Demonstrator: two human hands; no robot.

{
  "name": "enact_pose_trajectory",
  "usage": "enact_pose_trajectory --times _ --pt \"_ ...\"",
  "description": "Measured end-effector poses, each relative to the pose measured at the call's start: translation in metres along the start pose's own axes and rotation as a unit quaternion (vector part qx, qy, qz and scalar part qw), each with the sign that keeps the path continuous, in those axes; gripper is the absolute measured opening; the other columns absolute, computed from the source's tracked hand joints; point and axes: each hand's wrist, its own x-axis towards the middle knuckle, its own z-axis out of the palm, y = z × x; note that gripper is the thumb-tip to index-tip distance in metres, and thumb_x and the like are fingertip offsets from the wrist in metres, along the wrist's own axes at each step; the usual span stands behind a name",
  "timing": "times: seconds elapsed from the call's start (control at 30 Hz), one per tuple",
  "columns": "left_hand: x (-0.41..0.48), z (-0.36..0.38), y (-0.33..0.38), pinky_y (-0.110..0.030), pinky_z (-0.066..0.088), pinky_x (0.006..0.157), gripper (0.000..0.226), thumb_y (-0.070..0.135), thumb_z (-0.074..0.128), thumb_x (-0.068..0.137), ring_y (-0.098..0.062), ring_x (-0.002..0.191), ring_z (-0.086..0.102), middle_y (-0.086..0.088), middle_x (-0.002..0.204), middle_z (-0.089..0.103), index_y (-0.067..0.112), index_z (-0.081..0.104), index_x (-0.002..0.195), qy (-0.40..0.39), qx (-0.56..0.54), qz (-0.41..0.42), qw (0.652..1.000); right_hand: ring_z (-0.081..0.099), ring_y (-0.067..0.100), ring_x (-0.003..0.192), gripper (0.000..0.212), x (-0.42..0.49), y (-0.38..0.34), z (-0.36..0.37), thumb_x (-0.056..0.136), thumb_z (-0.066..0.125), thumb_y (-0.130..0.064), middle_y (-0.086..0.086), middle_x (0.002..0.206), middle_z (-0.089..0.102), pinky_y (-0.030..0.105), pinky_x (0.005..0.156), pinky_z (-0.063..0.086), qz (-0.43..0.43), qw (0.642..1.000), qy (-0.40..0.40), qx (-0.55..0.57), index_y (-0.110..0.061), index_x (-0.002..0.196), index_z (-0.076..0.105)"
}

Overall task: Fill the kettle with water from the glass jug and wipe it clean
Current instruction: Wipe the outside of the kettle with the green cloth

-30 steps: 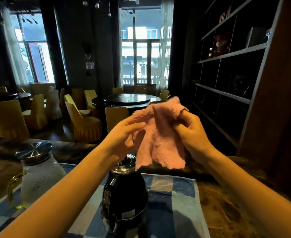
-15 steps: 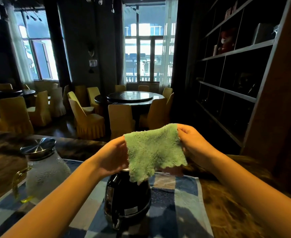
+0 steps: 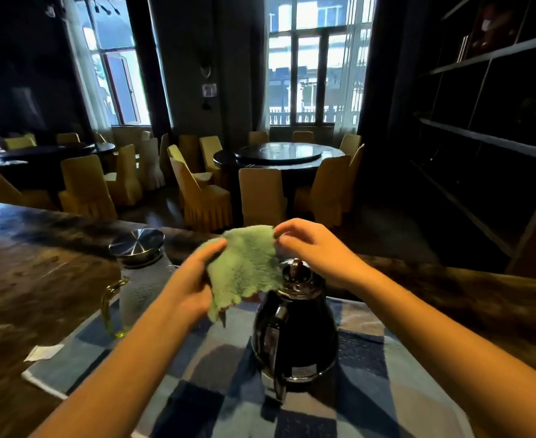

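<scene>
A black kettle (image 3: 295, 330) with a knobbed lid stands on a blue checked cloth mat (image 3: 370, 403). Both hands hold a fluffy green cloth (image 3: 244, 267) in the air just above and left of the kettle's lid. My left hand (image 3: 190, 279) grips the cloth's left side, with the lower edge hanging below it. My right hand (image 3: 310, 248) pinches the top right corner, above the lid knob. The frosted glass jug (image 3: 143, 286) with a steel lid and a yellow handle stands at the mat's left edge.
The mat lies on a dark marbled counter (image 3: 32, 279). A small white paper scrap (image 3: 44, 352) lies by the mat's left corner. Behind the counter are round tables with yellow-covered chairs (image 3: 203, 197); dark shelving (image 3: 487, 121) fills the right.
The cloth was turned from its pink face to its green face, then lowered. Both hands have come down and left toward the kettle's lid. The camera has tilted down.
</scene>
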Motion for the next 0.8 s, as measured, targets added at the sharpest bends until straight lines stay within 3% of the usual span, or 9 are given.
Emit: enact_pose_trajectory --times 0.07,0.17,0.27,0.33,0.43,0.53,0.6,0.73,0.8 --pt "0.010 -0.018 0.019 -0.030 0.058 0.058 0.023 0.020 0.046 0.094 -0.017 0.065 0.071 -0.008 0.085 0.075 0.009 0.066 0.098 0.059 0.010 0.059 0.996 0.059 0.017 0.108 0.039 -0.001 0.012 0.011 0.090 0.060 -0.038 0.002 0.119 0.062 0.034 0.091 0.047 -0.003 0.979 -0.026 -0.203 -0.019 0.124 0.056" --pt "0.032 -0.040 0.024 -0.026 0.055 0.057 0.016 0.021 0.049 0.094 -0.012 0.057 0.067 -0.005 0.086 0.072 0.015 0.064 0.095 0.132 0.067 0.140 0.979 0.059 0.014 0.108 0.050 -0.003 0.024 0.031 0.080 0.063 -0.058 -0.007 0.123 0.062 0.037 0.087 0.051 0.066 0.969 -0.006 -0.238 -0.032 0.121 0.052" --pt "0.064 -0.061 -0.001 -0.037 0.052 0.087 0.024 0.024 0.052 0.093 -0.019 0.089 0.065 -0.012 0.116 0.066 0.014 0.064 0.112 0.164 0.163 0.165 0.959 0.060 0.010 0.100 0.032 -0.001 0.025 0.043 0.080 0.064 -0.054 -0.016 0.109 0.065 0.030 0.075 0.045 0.094 0.963 0.091 -0.235 -0.035 0.106 0.057" --pt "0.085 -0.075 -0.027 -0.042 0.049 0.095 0.026 0.032 0.054 0.091 -0.021 0.105 0.062 -0.010 0.122 0.064 0.020 0.067 0.110 0.140 0.224 0.131 0.956 0.061 0.009 0.097 0.024 0.001 0.027 0.048 0.082 0.062 -0.049 -0.019 0.103 0.066 0.028 0.072 0.042 0.112 0.954 0.142 -0.240 -0.035 0.101 0.059" --pt "0.100 -0.073 -0.070 -0.033 0.053 0.072 0.029 0.015 0.044 0.096 -0.011 0.080 0.066 -0.004 0.096 0.070 0.023 0.072 0.089 0.056 0.267 0.063 0.960 0.062 0.012 0.098 0.015 0.001 0.029 0.052 0.085 0.056 -0.044 -0.018 0.102 0.067 0.032 0.077 0.047 0.146 0.943 0.174 -0.244 -0.036 0.097 0.059" --pt "0.084 -0.060 -0.107 -0.033 0.052 0.086 0.029 0.016 0.041 0.098 -0.019 0.097 0.064 -0.010 0.110 0.068 0.012 0.068 0.108 -0.015 0.257 -0.009 0.966 0.062 0.013 0.099 0.013 0.005 0.031 0.055 0.086 0.054 -0.043 -0.018 0.101 0.068 0.038 0.082 0.050 0.165 0.935 0.191 -0.250 -0.036 0.096 0.059" --pt "0.072 -0.058 -0.114 -0.027 0.050 0.091 0.030 0.028 0.040 0.099 -0.016 0.107 0.060 -0.006 0.123 0.064 0.019 0.062 0.117 -0.037 0.248 -0.021 0.968 0.062 0.010 0.098 0.012 0.005 0.032 0.057 0.085 0.054 -0.042 -0.020 0.099 0.068 0.040 0.083 0.051 0.169 0.931 0.208 -0.246 -0.037 0.095 0.059" --pt "0.048 -0.053 -0.089 -0.037 0.042 0.105 0.042 0.044 0.026 0.098 -0.020 0.119 0.057 0.002 0.126 0.062 0.028 0.056 0.121 -0.110 0.149 -0.073 0.980 0.062 0.005 0.096 0.010 0.005 0.033 0.058 0.085 0.054 -0.040 -0.022 0.095 0.067 0.040 0.082 0.052 0.175 0.928 0.225 -0.240 -0.037 0.093 0.060" --pt "0.041 -0.047 -0.071 -0.021 0.051 0.090 0.045 0.046 0.022 0.096 -0.005 0.104 0.065 0.011 0.113 0.069 0.029 0.058 0.116 -0.165 0.159 -0.051 0.972 0.062 0.004 0.094 0.009 0.005 0.033 0.059 0.085 0.055 -0.039 -0.022 0.093 0.067 0.040 0.081 0.052 0.173 0.929 0.228 -0.234 -0.037 0.091 0.061"
